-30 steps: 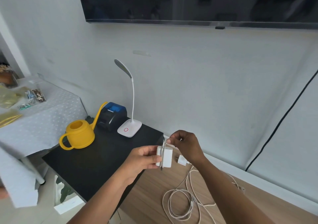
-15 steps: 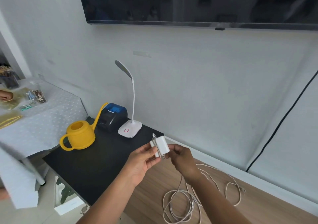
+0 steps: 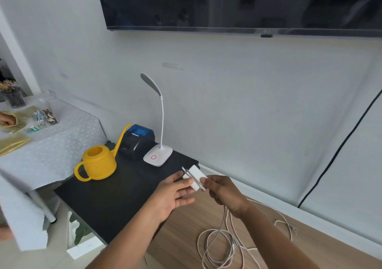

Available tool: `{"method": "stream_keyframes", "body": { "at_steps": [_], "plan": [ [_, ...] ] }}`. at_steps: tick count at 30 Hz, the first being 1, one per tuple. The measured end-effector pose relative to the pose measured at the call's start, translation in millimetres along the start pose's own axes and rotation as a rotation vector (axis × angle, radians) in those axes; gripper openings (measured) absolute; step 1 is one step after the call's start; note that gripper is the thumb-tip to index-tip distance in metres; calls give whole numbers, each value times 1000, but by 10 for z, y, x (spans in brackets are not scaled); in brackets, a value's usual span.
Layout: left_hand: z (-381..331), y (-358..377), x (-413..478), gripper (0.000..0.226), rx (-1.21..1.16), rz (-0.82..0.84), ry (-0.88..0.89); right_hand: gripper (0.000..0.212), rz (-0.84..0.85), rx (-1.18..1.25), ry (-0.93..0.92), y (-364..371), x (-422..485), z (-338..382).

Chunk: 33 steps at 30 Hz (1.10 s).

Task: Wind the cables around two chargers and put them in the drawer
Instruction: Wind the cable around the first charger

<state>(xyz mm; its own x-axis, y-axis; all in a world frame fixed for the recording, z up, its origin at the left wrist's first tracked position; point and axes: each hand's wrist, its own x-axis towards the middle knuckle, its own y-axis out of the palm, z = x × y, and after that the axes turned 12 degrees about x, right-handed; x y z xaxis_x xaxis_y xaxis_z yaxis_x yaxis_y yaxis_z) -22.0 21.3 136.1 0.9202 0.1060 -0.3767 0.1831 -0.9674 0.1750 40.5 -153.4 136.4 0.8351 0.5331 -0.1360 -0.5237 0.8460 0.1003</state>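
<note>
Most of the limp, tangle-prone cable [image 3: 222, 246] lies coiled on the wooden surface [image 3: 182, 237]. Left hand [image 3: 172, 194] loosely steadies the light, rigid white charger [image 3: 195, 175] by its faces; right hand [image 3: 224, 193] pinches the cable against it.
</note>
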Motion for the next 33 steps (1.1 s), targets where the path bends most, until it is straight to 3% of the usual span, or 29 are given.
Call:
{"method": "stream_keyframes", "body": {
  "at_steps": [6, 12, 17, 22, 33],
  "plan": [
    [-220, -160, -66, 36, 469, 163, 7, 20, 167, -394, 51, -120, 37, 224],
    [-150, -86, -64, 35, 475, 102, 4, 26, 241, -521, 120, -194, 102, 369],
    [-81, -48, -65, 34, 499, 35, 53, 56, 73, -487, 219, -298, 121, 439],
    [-33, -12, -27, 30, 490, -19, 85, 27, -118, -261, 233, -323, 113, 482],
    [-41, 108, 77, 17, 415, -83, 109, 25, -247, -281, 98, -41, -36, 228]
  ]
}}
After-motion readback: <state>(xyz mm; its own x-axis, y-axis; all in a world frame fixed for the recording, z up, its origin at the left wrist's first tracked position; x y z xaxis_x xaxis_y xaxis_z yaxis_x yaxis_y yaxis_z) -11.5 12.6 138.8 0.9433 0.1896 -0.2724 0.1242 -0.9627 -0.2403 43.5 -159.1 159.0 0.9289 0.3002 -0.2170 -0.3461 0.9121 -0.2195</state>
